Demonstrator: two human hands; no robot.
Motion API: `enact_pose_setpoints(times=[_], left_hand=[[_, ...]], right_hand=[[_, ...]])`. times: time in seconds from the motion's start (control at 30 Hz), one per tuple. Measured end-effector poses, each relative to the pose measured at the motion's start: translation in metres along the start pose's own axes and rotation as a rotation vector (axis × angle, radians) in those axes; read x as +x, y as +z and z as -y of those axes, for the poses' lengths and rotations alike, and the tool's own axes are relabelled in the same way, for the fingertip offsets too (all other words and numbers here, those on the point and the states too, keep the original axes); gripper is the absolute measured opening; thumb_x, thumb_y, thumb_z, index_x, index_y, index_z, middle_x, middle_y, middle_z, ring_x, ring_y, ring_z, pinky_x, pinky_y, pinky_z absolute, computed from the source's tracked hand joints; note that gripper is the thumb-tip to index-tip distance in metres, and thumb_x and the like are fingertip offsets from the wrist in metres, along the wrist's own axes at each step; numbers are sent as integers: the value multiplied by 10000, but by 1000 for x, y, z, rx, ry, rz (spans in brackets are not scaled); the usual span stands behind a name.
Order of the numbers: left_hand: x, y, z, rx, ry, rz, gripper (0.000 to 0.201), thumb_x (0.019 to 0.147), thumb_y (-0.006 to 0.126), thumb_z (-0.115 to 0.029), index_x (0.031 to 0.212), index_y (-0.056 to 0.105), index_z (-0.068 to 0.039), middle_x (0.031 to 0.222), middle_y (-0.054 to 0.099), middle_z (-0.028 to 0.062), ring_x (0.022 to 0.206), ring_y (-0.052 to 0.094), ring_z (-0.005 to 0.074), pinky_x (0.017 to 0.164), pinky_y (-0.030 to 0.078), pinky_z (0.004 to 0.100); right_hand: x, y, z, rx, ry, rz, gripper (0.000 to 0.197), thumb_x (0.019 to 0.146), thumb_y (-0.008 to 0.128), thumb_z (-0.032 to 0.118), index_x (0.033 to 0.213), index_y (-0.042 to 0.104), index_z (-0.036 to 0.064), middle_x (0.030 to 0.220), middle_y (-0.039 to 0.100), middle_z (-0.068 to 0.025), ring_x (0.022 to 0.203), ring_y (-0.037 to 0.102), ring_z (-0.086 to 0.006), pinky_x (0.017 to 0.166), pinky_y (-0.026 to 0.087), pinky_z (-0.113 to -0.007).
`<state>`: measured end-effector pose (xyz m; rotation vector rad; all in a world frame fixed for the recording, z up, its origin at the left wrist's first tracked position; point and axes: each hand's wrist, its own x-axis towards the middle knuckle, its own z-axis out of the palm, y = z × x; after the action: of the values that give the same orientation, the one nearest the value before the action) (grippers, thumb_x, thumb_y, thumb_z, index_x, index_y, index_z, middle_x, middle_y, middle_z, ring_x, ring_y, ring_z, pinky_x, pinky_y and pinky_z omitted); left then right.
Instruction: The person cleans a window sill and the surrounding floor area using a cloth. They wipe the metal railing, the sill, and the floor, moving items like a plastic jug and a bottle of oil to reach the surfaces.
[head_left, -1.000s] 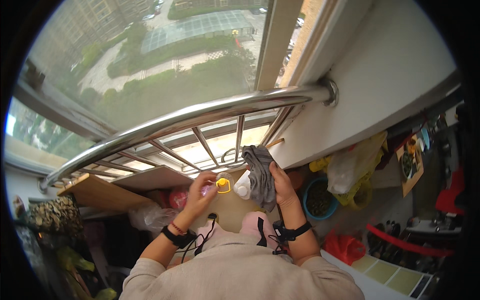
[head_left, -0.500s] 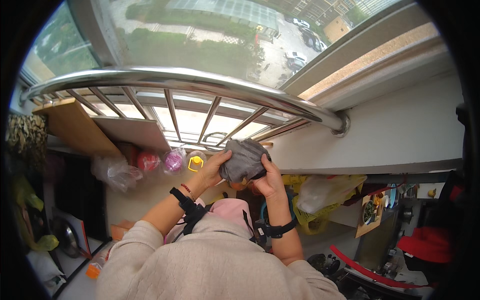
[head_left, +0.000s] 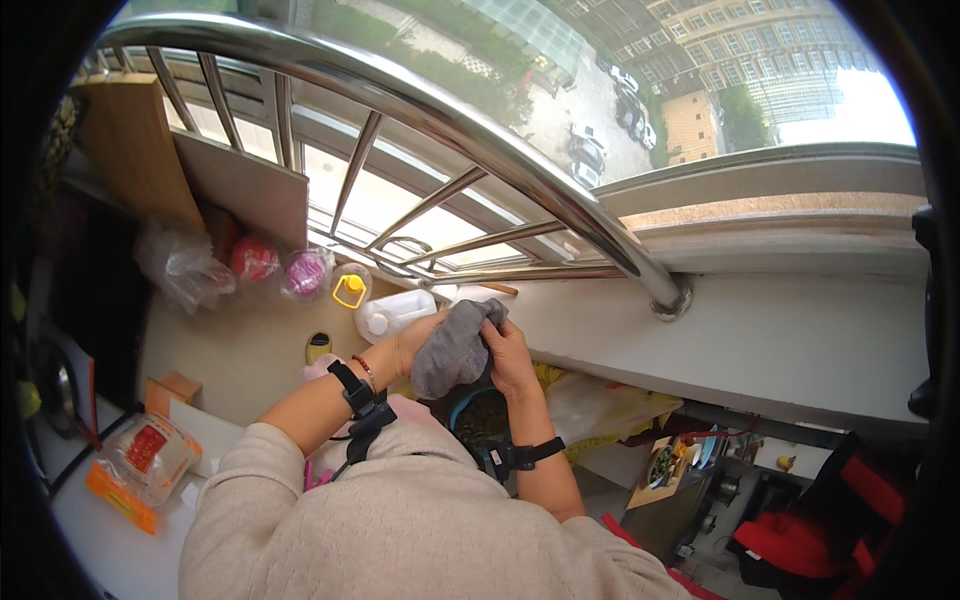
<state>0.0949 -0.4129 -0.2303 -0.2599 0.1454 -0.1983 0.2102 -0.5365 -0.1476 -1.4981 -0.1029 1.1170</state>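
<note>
A crumpled grey cloth (head_left: 450,355) hangs bunched between my two hands, in front of my chest. My left hand (head_left: 420,338) is closed on its left side, the fingers mostly hidden behind the fabric. My right hand (head_left: 508,352) grips the upper right part, thumb toward the cloth. Just beyond my left hand lies a white plastic jug (head_left: 395,314). Below the cloth, part of a blue-rimmed basin (head_left: 480,412) with dark contents shows.
A steel railing (head_left: 430,110) curves along the window, ending at a white ledge (head_left: 740,330) on the right. Bottles with a yellow handle (head_left: 349,290), pink and red wrapping, and a clear plastic bag (head_left: 183,268) stand on the left floor. A packaged bag (head_left: 145,460) lies lower left.
My view has turned to the right and down. Both hands have shifted the grey cloth slightly lower and left, and it looks more crumpled and lengthened. The white jug has come into sight.
</note>
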Motion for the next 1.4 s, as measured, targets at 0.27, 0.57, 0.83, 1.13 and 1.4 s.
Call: enact_pose_setpoints(times=[0.27, 0.57, 0.83, 1.13, 1.4], left_hand=[[51, -7, 33, 342, 292, -88, 385, 993, 659, -264, 1289, 582, -29, 1198, 683, 101, 1067, 680, 192, 939, 574, 360], [119, 67, 29, 941, 944, -220, 173, 916, 708, -130, 960, 631, 18, 1304, 496, 79, 1142, 546, 193, 952, 440, 290], [196, 91, 14, 1581, 1340, -74, 429, 822, 787, -134, 1174, 564, -31, 1219, 548, 156, 1117, 544, 341, 947, 445, 420], [251, 86, 41, 1630, 1669, -179, 776, 713, 826, -125, 1348, 391, -17, 1266, 498, 221, 1181, 504, 432, 1035, 411, 487], [269, -4, 32, 1706, 1641, -535, 681, 716, 800, -80, 1291, 442, -7, 1251, 516, 194, 1124, 537, 403, 991, 448, 469]], right_hand=[[14, -62, 22, 99, -50, -241, 360, 1044, 590, 248, 1306, 569, 1, 1171, 661, -71, 1051, 649, -172, 864, 546, -331], [-62, -149, 48, -536, 136, 39, 379, 1045, 576, 221, 1347, 556, -7, 1222, 662, -96, 1080, 638, -165, 880, 518, -301], [-93, -160, 54, -577, 123, 11, 363, 1022, 607, 137, 1346, 559, -20, 1231, 668, -102, 1092, 639, -164, 933, 512, -298], [-61, -99, 135, -993, -1239, -383, 247, 995, 560, -8, 1234, 614, -35, 1230, 629, -183, 1136, 622, -274, 961, 511, -362], [30, -88, 172, -1407, -1443, -509, 475, 1041, 574, 323, 1376, 494, -4, 1354, 475, -176, 1146, 554, -269, 971, 479, -375]])
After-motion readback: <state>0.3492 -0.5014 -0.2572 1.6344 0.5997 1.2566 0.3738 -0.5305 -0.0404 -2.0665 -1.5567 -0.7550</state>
